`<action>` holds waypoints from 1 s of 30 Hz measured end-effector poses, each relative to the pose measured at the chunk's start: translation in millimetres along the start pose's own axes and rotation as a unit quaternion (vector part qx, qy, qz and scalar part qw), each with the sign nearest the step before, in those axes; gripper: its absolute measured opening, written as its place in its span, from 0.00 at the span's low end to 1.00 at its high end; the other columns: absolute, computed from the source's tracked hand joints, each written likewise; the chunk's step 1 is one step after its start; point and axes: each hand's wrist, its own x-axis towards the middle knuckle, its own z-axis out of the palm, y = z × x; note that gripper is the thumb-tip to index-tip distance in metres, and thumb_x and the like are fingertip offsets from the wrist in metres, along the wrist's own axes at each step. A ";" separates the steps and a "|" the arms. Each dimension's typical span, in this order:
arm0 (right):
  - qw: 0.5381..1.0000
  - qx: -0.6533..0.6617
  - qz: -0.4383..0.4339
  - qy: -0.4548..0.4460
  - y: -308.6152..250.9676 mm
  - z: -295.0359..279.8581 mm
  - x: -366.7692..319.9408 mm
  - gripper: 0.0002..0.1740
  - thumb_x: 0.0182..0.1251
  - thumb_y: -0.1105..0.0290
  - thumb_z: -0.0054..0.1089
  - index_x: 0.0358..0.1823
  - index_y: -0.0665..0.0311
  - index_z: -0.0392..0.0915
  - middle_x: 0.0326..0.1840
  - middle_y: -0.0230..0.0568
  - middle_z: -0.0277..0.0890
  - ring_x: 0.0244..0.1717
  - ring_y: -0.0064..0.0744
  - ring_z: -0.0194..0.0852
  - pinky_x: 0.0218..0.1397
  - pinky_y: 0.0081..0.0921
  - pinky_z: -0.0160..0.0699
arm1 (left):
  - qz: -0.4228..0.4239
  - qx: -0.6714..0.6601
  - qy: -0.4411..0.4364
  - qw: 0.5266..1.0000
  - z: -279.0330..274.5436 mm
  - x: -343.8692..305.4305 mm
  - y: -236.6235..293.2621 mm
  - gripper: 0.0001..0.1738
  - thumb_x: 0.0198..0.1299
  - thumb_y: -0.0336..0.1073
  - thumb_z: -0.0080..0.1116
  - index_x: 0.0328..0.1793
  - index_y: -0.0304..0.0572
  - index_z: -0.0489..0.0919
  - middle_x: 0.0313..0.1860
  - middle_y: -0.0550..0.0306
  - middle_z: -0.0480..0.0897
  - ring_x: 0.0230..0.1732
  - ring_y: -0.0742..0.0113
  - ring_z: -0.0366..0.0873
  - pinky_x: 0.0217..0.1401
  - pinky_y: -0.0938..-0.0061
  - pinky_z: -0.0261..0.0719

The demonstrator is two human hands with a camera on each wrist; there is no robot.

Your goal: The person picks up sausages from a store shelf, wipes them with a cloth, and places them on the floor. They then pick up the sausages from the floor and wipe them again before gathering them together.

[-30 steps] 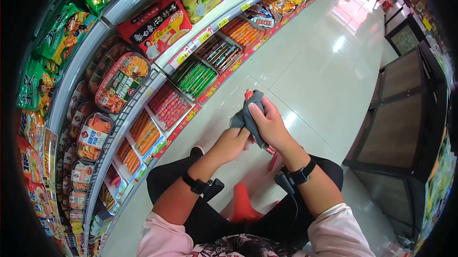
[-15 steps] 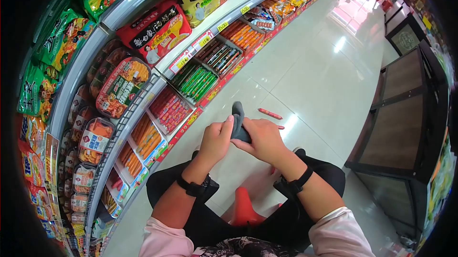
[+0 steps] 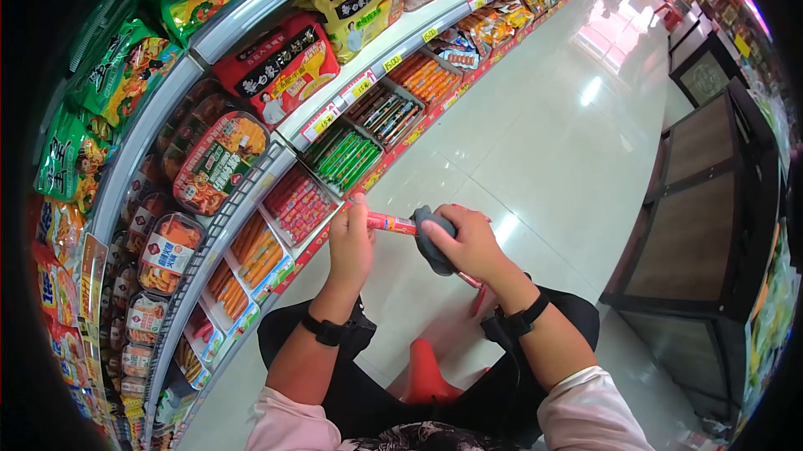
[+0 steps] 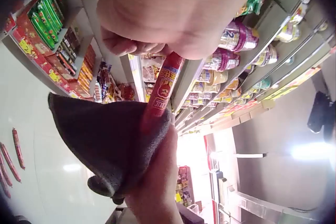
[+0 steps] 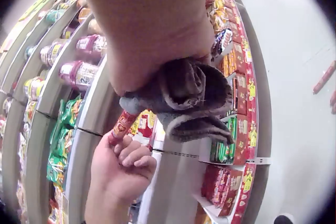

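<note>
A red-wrapped sausage stick (image 3: 391, 223) lies between the two hands. My left hand (image 3: 351, 242) pinches its left end between thumb and fingers. The right hand (image 3: 473, 242) grips a dark grey cloth (image 3: 431, 242) wrapped around the stick's other end. In the left wrist view the printed wrapper of the stick (image 4: 164, 85) runs from the left hand down into the cloth (image 4: 105, 140). In the right wrist view the cloth (image 5: 184, 98) hangs in folds, and the left hand (image 5: 121, 174) holds the stick (image 5: 124, 124) beside it.
Shelves at the left carry noodle packs (image 3: 280, 66), boxed meals (image 3: 167, 252) and bins of green sticks (image 3: 347, 158) and pink sticks (image 3: 301, 202). Several red sticks (image 4: 18, 148) lie on the floor. A red stool (image 3: 427, 371) stands between the knees; dark cabinets (image 3: 694, 217) line the right.
Both hands had been close together on the cloth. The left hand has moved left, off the cloth, and now pinches the stick's end; the stick shows between the hands.
</note>
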 end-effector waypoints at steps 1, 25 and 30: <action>0.999 0.030 0.030 0.003 2.9 1.0 1.1 0.27 0.79 0.46 0.60 0.40 0.68 0.83 0.25 0.45 0.81 0.23 0.36 0.79 0.32 0.34 0.77 | -0.007 -0.019 -0.001 1.000 -0.4 -0.2 6.1 0.28 0.84 0.54 0.47 0.28 0.50 0.69 0.18 0.74 0.61 0.17 0.81 0.57 0.22 0.76 0.53; 0.951 0.191 0.141 0.199 53.2 2.4 18.6 0.33 0.88 0.48 0.48 0.25 0.64 0.78 0.19 0.31 0.73 0.23 0.22 0.68 0.31 0.29 0.72 | 0.066 0.246 -0.125 0.959 -1.2 -19.6 -21.8 0.30 0.82 0.50 0.50 0.25 0.40 0.73 0.17 0.53 0.69 0.17 0.60 0.67 0.25 0.61 0.66; 0.968 -0.132 0.107 0.184 39.8 1.5 12.2 0.31 0.84 0.48 0.51 0.26 0.62 0.82 0.16 0.43 0.76 0.19 0.42 0.76 0.29 0.40 0.74 | 0.234 0.388 -0.135 0.881 -7.4 -33.0 -7.7 0.24 0.77 0.46 0.56 0.28 0.38 0.78 0.22 0.42 0.75 0.22 0.43 0.74 0.28 0.53 0.70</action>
